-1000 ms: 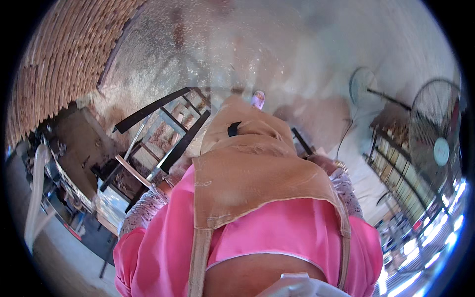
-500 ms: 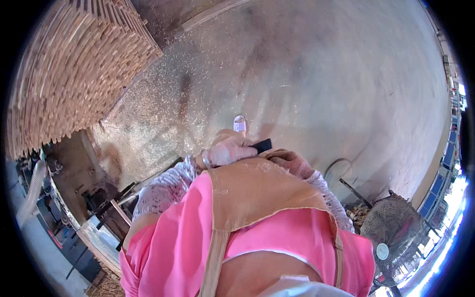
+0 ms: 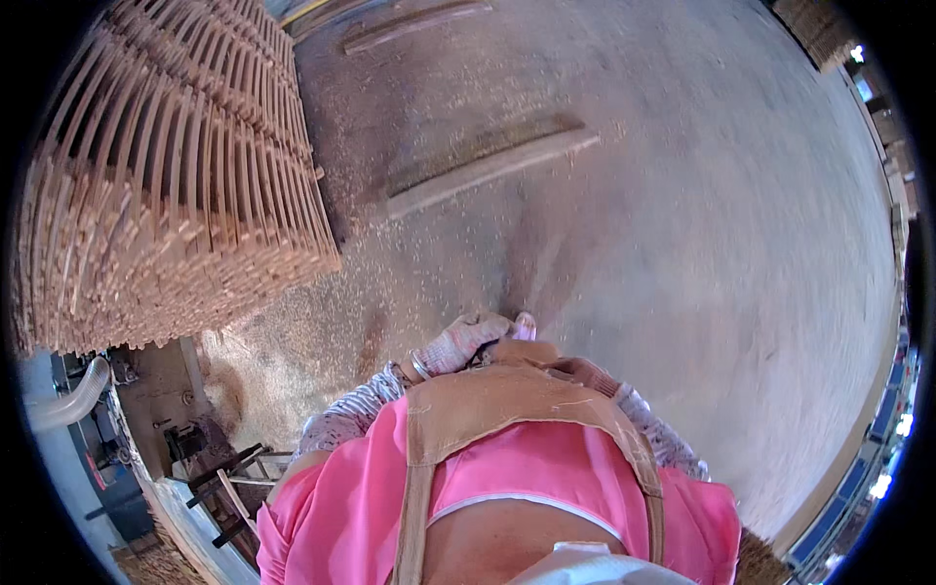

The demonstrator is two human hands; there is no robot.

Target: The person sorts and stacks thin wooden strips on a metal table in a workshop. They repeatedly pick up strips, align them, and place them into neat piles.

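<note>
My left hand point(image 3: 462, 343), in a pale knitted work glove, is held in front of my waist just above the brown apron point(image 3: 517, 390). Its fingers are curled, and a sliver of a small black flat object point(image 3: 482, 354) shows beneath them; most of it is hidden. My right hand point(image 3: 585, 375), in a reddish-brown stained glove, is at the apron's right edge. The apron covers its fingers, so what it touches or holds cannot be seen. Patterned sleeves cover both forearms.
A tall stack of thin wooden strips point(image 3: 175, 195) rises at the left. Two timber beams point(image 3: 492, 174) lie on the dusty, chip-strewn floor ahead. Machinery with a ribbed hose point(image 3: 83, 395) and a metal frame point(image 3: 229, 473) stand at the lower left. Another wood stack point(image 3: 814, 29) is at the far right.
My body has moved ahead, bringing the wood stack and floor beams nearer; the fan has left view. My left hand has drawn the black object mostly out of sight against the apron.
</note>
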